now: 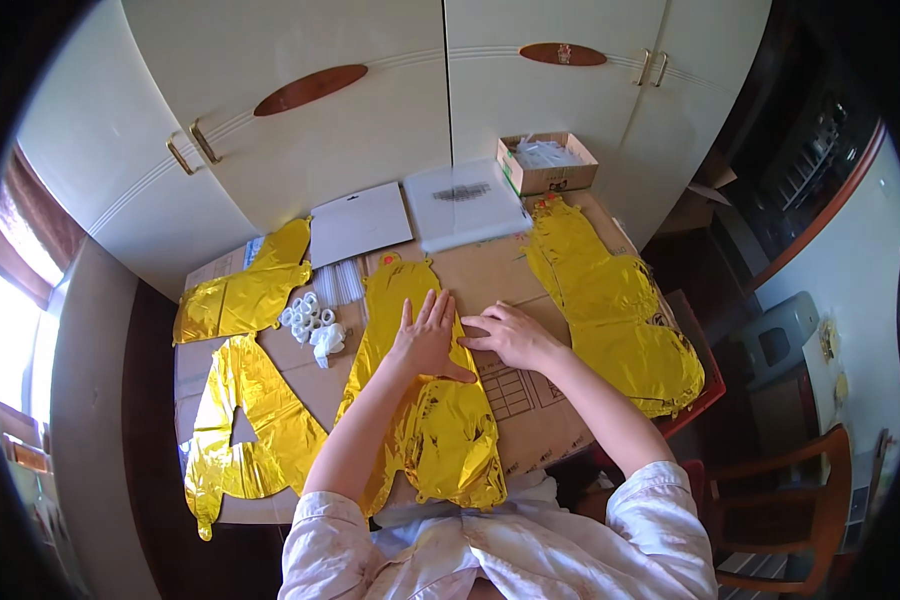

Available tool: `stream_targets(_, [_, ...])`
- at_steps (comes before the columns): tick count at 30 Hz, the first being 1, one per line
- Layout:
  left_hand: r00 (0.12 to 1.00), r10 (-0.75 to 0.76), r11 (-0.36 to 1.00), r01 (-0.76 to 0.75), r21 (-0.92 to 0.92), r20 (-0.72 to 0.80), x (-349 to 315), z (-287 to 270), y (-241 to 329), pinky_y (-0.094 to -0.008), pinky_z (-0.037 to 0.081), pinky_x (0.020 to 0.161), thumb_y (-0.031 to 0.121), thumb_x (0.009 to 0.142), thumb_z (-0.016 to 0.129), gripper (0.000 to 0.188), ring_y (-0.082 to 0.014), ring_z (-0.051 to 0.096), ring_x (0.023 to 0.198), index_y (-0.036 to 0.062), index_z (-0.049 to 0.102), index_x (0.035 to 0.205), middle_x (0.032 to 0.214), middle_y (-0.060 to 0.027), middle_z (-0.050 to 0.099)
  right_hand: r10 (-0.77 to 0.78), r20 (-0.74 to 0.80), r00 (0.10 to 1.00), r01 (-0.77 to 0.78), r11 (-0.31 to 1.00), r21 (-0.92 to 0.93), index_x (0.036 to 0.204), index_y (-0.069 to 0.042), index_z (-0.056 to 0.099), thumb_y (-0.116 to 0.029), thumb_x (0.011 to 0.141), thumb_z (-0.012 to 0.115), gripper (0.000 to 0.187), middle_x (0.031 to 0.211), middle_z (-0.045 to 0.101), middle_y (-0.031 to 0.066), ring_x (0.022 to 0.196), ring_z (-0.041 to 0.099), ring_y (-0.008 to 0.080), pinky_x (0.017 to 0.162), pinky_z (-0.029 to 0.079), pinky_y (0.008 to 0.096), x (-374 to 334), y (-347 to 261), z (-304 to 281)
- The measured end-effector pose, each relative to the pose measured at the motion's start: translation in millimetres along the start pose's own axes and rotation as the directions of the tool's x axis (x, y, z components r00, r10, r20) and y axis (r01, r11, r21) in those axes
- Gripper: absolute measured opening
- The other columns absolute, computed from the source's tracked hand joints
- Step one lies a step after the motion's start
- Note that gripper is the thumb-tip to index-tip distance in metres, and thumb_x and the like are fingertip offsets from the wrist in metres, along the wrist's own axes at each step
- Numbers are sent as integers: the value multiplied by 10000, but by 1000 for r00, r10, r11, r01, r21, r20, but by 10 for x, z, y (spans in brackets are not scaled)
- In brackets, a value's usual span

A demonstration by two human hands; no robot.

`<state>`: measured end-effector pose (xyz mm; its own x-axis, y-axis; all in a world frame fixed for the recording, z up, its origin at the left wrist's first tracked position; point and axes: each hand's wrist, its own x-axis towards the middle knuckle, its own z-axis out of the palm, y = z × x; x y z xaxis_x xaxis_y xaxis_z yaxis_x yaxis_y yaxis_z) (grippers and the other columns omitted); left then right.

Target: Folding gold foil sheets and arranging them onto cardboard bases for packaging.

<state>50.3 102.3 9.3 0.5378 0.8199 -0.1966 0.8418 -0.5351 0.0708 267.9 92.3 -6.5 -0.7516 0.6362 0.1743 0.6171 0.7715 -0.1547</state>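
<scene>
A: In the room, behind the table [480, 275], what to see?
B: Pale cabinets [310, 160] with brass handles. At the far left, a bright window [15, 330]; at the lower right, a wooden chair [825, 500].
A: And along the back of the table?
B: From left to right: a grey-white sheet [360, 225], a clear bag [460, 210] and, just beside the bag, an open box [558, 179] with clear strips inside.
A: In the middle?
B: Gold, wrinkled and flat, the middle foil [435, 420], lying lengthwise from near the sheet to the front edge, partly under the left hand [425, 342].
A: How, the left hand?
B: Palm down on the middle foil, laid flat, fingers a little apart, thumb stretched to the right.
A: And the right hand [515, 337]?
B: Just beside the left hand, fingers bent, fingertips at the right edge of the middle foil. Pinching this edge or only touching? Cannot tell.
A: More foils?
B: Yes, three, also gold. At the back left, the upper foil [235, 295]; close in front, the lower foil [280, 415], with a triangular hole; to the right of the right hand, the right foil [615, 310].
A: Small things?
B: Left of the middle foil, a pile of white rings [307, 317]; just behind, clear straws [340, 283].
</scene>
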Motion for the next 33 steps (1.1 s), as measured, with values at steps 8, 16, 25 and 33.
stream_targets(8, [1000,-3,1000,2,13,29,5,-25,6,-615,122,1169,861,491,692,1485,-338,88,1503,-59,146,1522,1612,-189,134,-40,245,969,58,996,-66,1263,-355,639,-86,893,519,472,1512,403,-15,1411,346,264,1154,288,573,-120,-78,-206])
stream_targets(16, [999,-9,1000,9,10,35,-2,-43,15,-615,124,1169,856,488,697,1483,-339,93,1502,-53,148,1524,1612,-183,141,-71,335,939,105,991,-84,1303,-419,588,-113,910,506,505,1516,403,-28,1422,331,281,1146,268,630,-304,-214,-254])
stream_targets(25, [1000,-9,999,8,31,12,-1,-6,3,-611,140,1168,862,494,682,1473,-334,103,1501,-55,158,1522,1610,-177,156,-132,341,931,148,989,-22,1335,-429,553,-98,894,540,551,1525,386,-41,1411,346,295,1119,270,673,-509,-356,-310])
stream_targets(33, [1000,-8,999,7,44,16,3,-20,14,-606,149,1169,867,497,674,1476,-335,107,1500,-58,151,1522,1612,-174,151,-179,292,939,195,981,-24,1338,-406,547,-108,865,562,560,1513,406,-44,1403,362,301,1098,277,691,-649,-406,-266])
